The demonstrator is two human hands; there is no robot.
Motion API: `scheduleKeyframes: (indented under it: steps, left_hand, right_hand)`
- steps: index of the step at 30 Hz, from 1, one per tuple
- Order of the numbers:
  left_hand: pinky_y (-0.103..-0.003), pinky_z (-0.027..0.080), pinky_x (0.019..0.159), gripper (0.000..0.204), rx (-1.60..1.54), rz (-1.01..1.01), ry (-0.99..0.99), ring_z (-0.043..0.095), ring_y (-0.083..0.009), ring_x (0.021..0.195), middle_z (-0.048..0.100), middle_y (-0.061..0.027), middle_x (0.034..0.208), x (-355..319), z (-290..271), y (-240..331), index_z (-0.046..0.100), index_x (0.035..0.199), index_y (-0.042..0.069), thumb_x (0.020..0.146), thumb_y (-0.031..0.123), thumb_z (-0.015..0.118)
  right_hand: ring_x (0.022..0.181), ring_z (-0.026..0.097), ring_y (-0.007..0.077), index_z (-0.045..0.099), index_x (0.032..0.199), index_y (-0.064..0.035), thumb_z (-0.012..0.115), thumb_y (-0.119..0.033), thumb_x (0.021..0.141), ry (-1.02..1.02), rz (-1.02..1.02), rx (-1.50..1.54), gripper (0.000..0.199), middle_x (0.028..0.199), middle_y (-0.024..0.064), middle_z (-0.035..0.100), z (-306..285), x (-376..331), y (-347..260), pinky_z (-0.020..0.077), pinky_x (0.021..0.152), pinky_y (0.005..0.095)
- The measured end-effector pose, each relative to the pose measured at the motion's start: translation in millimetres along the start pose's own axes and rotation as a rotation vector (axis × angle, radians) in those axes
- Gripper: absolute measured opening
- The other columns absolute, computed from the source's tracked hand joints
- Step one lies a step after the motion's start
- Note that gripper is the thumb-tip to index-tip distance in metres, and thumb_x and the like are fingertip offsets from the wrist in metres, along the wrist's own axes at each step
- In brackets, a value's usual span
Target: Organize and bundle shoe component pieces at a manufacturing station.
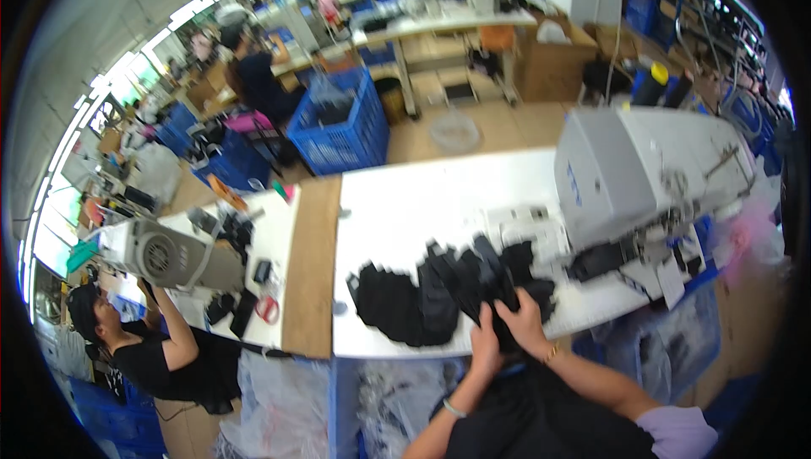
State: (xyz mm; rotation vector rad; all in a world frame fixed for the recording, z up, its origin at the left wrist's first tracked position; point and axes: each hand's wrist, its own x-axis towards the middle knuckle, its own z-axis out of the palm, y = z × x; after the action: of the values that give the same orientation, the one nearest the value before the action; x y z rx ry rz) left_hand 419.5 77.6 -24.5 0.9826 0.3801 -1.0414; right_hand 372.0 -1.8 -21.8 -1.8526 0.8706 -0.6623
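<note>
A bundle of black fabric pieces (473, 282) is held at the front edge of the white sewing table (405, 206). My left hand (484, 345) grips its near end, thumb up. Close beside it, my right hand (525, 324) is closed on the same bundle from the right. The fingers of both hands are partly hidden by the cloth. To the left, touching or close to the bundle, lies a heap of black fabric pieces (389, 305). More black cloth (534, 265) shows just beyond my right hand.
A large sewing machine (608, 176) stands at the right of the table. A brown board (311, 273) joins it to another table, where a co-worker (160, 349) sits at a second machine (169, 252). A blue crate (340, 130) is beyond. Plastic-lined bins (397, 400) stand below the front edge.
</note>
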Motion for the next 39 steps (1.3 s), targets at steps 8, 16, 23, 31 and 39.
scheduleKeyframes:
  steps: [8,16,23,31,39]
  left_hand:
    - [-0.024,0.045,0.073,0.033,0.421,0.554,-0.077,0.057,-0.0108,0.084,0.064,-0.0078,0.094,-15.9,8.1,7.7,0.060,0.101,-0.007,0.088,0.024,0.059]
    - [-0.027,0.045,0.077,0.034,0.427,0.593,0.029,0.057,-0.0130,0.087,0.062,-0.0088,0.099,-10.2,1.6,20.0,0.059,0.103,-0.007,0.088,0.023,0.059]
    - [-0.027,0.046,0.076,0.041,0.406,0.563,0.001,0.058,-0.0138,0.088,0.063,-0.0102,0.099,-13.8,-5.3,18.9,0.058,0.105,-0.009,0.088,0.028,0.060]
    - [-0.028,0.049,0.068,0.037,0.150,0.501,0.139,0.058,-0.0158,0.079,0.060,-0.0103,0.092,-26.7,7.5,27.3,0.056,0.095,-0.007,0.082,0.026,0.067]
    - [-0.037,0.052,0.077,0.030,-0.115,0.370,-0.069,0.062,-0.0274,0.087,0.063,-0.0170,0.092,-25.0,11.9,51.2,0.054,0.098,-0.007,0.087,0.022,0.058]
  right_hand:
    - [0.077,0.060,0.0352,0.053,0.092,0.0042,0.064,-0.012,0.078,0.157,-0.116,-0.021,0.024,0.080,0.0202,0.059,1.9,-3.2,-7.3,0.0465,0.069,0.0387]
    - [0.080,0.059,0.0119,0.058,0.099,0.0051,0.074,-0.021,0.074,-0.181,0.248,0.427,0.039,0.090,0.0098,0.065,-10.7,16.9,-16.3,0.0486,0.070,0.0258]
    - [0.078,0.054,0.0267,0.057,0.087,0.0019,0.071,-0.023,0.072,0.057,-0.165,-0.119,0.033,0.080,0.0120,0.057,-5.7,10.8,-14.3,0.0432,0.071,0.0375]
    - [0.068,0.052,0.0353,0.048,0.085,0.0064,0.071,-0.029,0.072,0.059,-0.297,-0.207,0.044,0.070,0.0205,0.052,-6.9,23.1,-31.2,0.0429,0.059,0.0416]
    - [0.076,0.064,0.0299,0.049,0.094,0.0087,0.067,-0.022,0.079,0.154,-0.009,0.070,0.039,0.083,0.0244,0.062,-4.8,46.4,-42.7,0.0493,0.065,0.0369]
